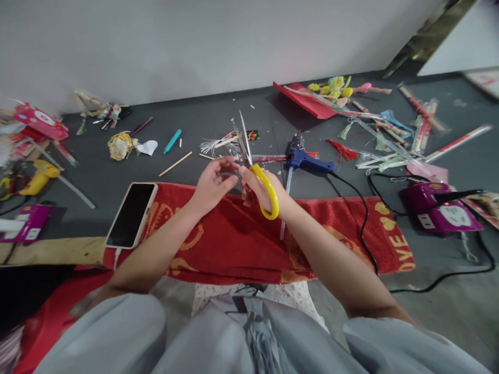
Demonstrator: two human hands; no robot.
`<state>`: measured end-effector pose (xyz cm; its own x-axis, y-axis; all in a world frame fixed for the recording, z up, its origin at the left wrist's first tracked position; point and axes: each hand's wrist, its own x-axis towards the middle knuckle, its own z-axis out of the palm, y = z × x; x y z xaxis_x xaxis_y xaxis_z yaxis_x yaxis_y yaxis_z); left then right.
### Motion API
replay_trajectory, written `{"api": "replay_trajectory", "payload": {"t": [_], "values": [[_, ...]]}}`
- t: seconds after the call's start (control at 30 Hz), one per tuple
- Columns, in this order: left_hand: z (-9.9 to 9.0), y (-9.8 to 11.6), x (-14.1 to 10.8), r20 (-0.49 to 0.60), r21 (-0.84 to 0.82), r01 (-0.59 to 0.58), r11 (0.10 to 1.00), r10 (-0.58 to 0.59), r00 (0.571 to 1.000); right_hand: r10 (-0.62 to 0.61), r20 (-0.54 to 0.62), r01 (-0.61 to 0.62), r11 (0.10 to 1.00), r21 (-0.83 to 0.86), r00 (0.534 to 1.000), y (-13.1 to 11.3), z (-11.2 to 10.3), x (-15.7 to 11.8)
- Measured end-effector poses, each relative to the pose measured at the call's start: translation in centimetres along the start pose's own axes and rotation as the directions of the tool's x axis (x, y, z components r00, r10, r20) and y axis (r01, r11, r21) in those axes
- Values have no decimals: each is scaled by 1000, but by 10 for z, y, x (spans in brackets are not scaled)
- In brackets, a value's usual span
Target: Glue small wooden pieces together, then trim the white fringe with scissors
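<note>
My right hand [265, 187] grips a pair of scissors [268, 192] with yellow handles. Their metal blades point up and away from me, slightly parted. Close beside it, my left hand [214, 184] has its fingers loosely curved and the thumb apart from them. Its fingertips come near the right hand's fingers below the blades; anything tiny between them is too small to make out. Both hands are over the far edge of a folded red towel [234, 244]. Beyond the blades lie white strands [214, 145] and thin wooden sticks [175, 163].
A blue glue gun [310, 160] lies right of my hands, its cord running to a purple box [442, 208]. A phone [132, 215] rests at the left, with a teal pen [172, 141] beyond it. Red paper [307, 101], tassels and wrapped sticks crowd the right. A yellow glue gun [42, 176] is far left.
</note>
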<state>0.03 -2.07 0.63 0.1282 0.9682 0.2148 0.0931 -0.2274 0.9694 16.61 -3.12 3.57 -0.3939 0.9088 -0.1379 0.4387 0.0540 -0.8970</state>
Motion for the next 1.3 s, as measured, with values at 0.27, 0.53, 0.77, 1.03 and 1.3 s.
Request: {"api": "replay_trajectory", "payload": {"t": [0.27, 0.53, 0.77, 1.03, 1.3], "values": [[7, -9, -22, 293, 141, 14, 990, -56, 954, -3, -75, 5, 1000, 19, 997, -4, 12, -1], [19, 7, -24, 358, 120, -74, 990, 26, 933, -3, -48, -3, 993, -117, 999, -4, 15, -2], [19, 4, -26, 349, 90, -95, 991, 58, 935, -6, -20, 8, 997, 74, 1000, -1, 16, -3], [27, 3, -30, 265, -5, 39, 999, -37, 964, -16, -61, 11, 996, -93, 998, 6, 18, 3], [31, -8, -31, 216, -222, 94, 971, -45, 975, -26, -107, 3, 978, -209, 994, 0, 19, -1]]}}
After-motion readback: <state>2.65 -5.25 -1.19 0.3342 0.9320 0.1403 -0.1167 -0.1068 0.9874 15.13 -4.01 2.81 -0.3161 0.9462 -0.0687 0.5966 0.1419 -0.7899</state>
